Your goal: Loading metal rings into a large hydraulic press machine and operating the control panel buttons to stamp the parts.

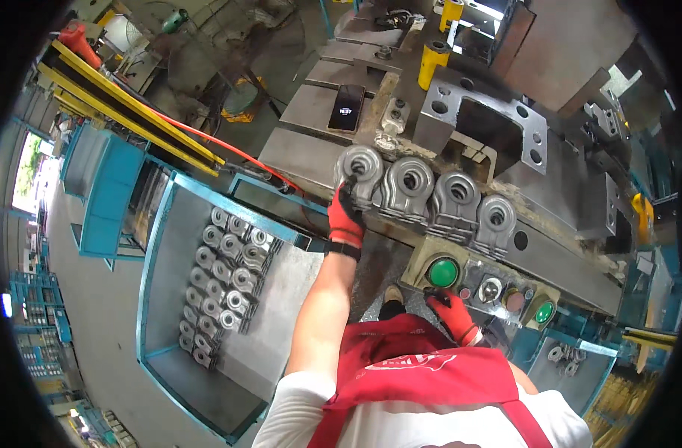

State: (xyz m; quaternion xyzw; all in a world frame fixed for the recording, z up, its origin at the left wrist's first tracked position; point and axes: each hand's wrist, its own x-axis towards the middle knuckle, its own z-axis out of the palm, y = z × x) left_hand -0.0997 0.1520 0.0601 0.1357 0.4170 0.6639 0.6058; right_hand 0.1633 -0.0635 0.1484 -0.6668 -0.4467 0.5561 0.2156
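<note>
My left hand [345, 216], in a red glove with dark fingers, is closed on the near left side of the leftmost stack of ringed metal brackets [367, 184]. Three more bracket stacks, the second [400, 203], third [453, 213] and fourth [491, 237], stand in a row to its right along the press bed's front edge. My right hand [453, 313], gloved alike, is beside the control box [471, 275], just below its left green button [443, 272]. Its fingers look loosely apart, with nothing visible in them.
A blue-rimmed metal bin [281, 299] at my left holds rows of similar brackets. Behind the stacks are a phone [346, 108], a steel die block [497, 112] and yellow posts [434, 63]. A red hose [206, 137] runs along the left. Another bin [572, 384] sits at lower right.
</note>
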